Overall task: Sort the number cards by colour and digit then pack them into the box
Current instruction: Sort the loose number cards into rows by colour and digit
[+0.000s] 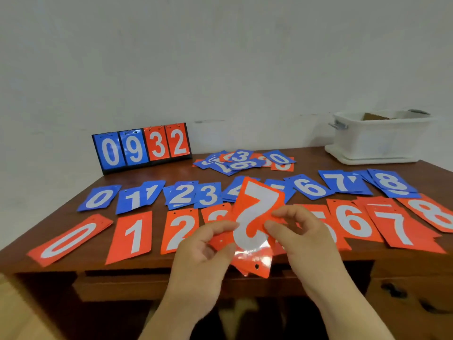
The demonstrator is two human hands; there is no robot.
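White box (377, 139) sits far off past the right hand (297, 231), something brown inside, can't tell what. Both hands pinch an upside-down orange 2 card (257, 217), left hand (208, 244) on its other edge. Sorted blue row (208, 193) and orange row (134, 235) lie beyond the hands, partly blocked by the held card; a scoreboard (142, 148) stands further back left.

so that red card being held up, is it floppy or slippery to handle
The red card looks thin and glossy, with glare near its lower edge, so probably slick. It stands up between the left hand and right hand without drooping, so likely semi-stiff and light.
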